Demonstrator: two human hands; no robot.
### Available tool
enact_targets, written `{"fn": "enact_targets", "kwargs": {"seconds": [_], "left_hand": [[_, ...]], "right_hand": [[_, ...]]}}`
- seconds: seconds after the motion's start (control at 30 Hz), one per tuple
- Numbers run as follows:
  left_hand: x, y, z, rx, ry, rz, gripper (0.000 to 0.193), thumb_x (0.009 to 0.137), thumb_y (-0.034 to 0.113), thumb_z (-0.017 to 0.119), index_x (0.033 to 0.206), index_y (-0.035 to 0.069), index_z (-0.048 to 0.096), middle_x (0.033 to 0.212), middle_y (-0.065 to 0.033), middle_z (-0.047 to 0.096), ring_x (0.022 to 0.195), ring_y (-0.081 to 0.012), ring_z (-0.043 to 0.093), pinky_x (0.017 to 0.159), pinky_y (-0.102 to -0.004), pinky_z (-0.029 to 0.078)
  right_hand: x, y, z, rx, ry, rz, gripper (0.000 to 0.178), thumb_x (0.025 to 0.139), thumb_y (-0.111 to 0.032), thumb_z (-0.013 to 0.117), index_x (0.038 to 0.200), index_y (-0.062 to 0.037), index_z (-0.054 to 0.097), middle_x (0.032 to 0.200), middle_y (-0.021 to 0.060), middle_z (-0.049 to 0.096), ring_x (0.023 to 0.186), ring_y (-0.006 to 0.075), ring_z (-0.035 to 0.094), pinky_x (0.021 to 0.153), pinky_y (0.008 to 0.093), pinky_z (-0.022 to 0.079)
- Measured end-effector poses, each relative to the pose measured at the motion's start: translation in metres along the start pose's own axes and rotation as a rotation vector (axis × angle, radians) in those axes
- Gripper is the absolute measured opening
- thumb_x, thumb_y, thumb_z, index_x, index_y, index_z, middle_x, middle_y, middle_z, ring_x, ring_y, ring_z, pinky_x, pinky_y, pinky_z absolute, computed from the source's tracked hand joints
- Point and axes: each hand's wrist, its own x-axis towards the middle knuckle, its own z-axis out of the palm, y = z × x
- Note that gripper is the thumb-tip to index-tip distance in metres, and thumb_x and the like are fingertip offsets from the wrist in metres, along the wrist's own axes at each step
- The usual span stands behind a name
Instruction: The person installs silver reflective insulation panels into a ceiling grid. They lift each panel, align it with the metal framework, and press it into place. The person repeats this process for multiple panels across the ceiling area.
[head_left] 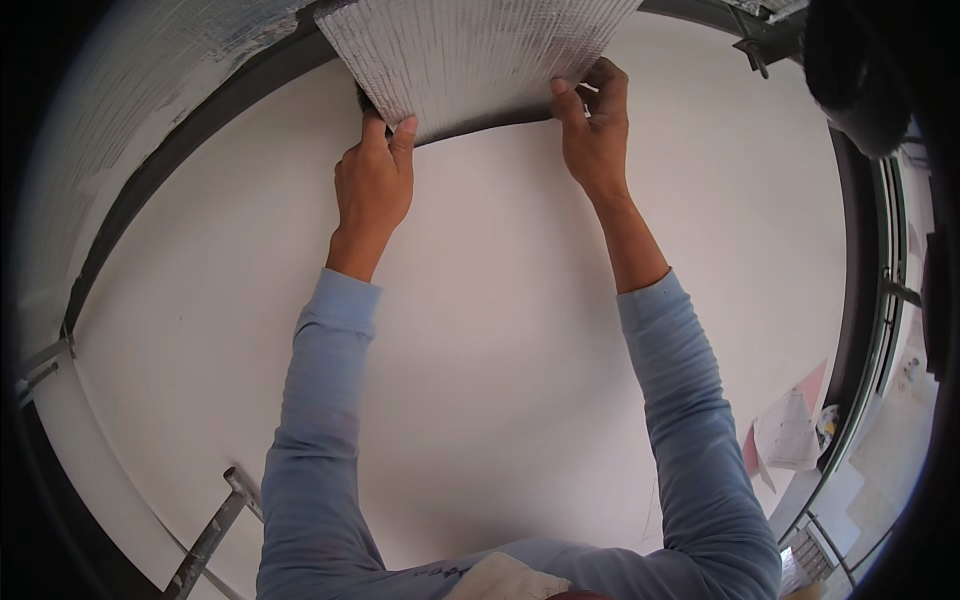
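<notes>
A silvery ribbed sheet (480, 60) with a dark underside reaches in from the top edge of the head view. Its near edge bows slightly between my two hands. My left hand (375, 180) pinches the near left corner, thumb on top and fingers curled beneath. At the near right corner my right hand (598, 135) grips the sheet in the same way, its thumb lying on the silvery face. Below the sheet spreads a broad white surface (480, 300). The far end of the sheet is cut off by the picture's edge.
A dark frame (180, 150) curves along the white surface's left and far sides. At lower left stands a paint-spotted metal tube (210, 535). Pink and white papers (787, 435) lie at the right edge. A dark blurred shape (855, 80) hangs at upper right.
</notes>
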Motion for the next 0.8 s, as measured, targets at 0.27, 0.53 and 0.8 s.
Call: {"fn": "enact_targets", "kwargs": {"seconds": [0.27, 0.53, 0.8], "left_hand": [[-0.002, -0.002, 0.0, -0.046, 0.029, 0.077, 0.044, 0.108, 0.041, 0.049, 0.122, 0.0, 0.056, 0.078, -0.0199, 0.072, 0.073, -0.0403, 0.072, 0.067, -0.047, 0.057], [-0.002, 0.0, 0.002, -0.103, 0.051, 0.09, 0.043, 0.107, 0.04, 0.051, 0.123, 0.001, 0.057, 0.082, -0.0208, 0.072, 0.076, -0.0403, 0.073, 0.07, -0.0464, 0.057], [0.003, -0.001, 0.001, -0.121, 0.004, 0.03, 0.043, 0.107, 0.043, 0.052, 0.117, 0.002, 0.06, 0.074, -0.0174, 0.07, 0.069, -0.0387, 0.071, 0.066, -0.0462, 0.055]], "right_hand": [[0.003, -0.003, -0.003, 0.02, -0.018, -0.004, 0.056, 0.101, -0.027, 0.067, 0.14, 0.0025, 0.04, 0.129, 0.0196, 0.06, 0.112, 0.0282, 0.065, 0.091, 0.0387, 0.055], [-0.001, 0.0, -0.007, 0.008, -0.015, -0.019, 0.057, 0.101, -0.028, 0.068, 0.141, 0.0023, 0.04, 0.128, 0.0204, 0.06, 0.112, 0.0287, 0.065, 0.09, 0.0379, 0.055], [0.005, -0.007, -0.011, -0.003, -0.009, -0.018, 0.057, 0.101, -0.028, 0.068, 0.14, 0.0023, 0.041, 0.128, 0.0202, 0.06, 0.114, 0.0296, 0.064, 0.094, 0.0396, 0.055]]}}
